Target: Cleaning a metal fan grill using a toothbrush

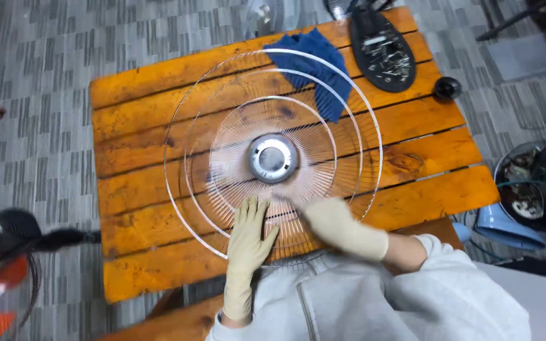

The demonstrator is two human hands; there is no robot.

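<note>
You're pressing your left hand [248,237] flat, fingers spread, on the near rim of the wire fan guard [273,155] lying on the orange table [134,126], while your right hand [333,221], blurred, fingers together, is touching it nearer the hub [273,158].

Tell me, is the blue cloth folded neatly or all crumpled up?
Crumpled. The blue cloth lies bunched in uneven folds on the wooden table, partly under the round wire fan guard.

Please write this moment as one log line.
left hand: flat on fan grille | right hand: on grille | cloth: under far rim
</note>
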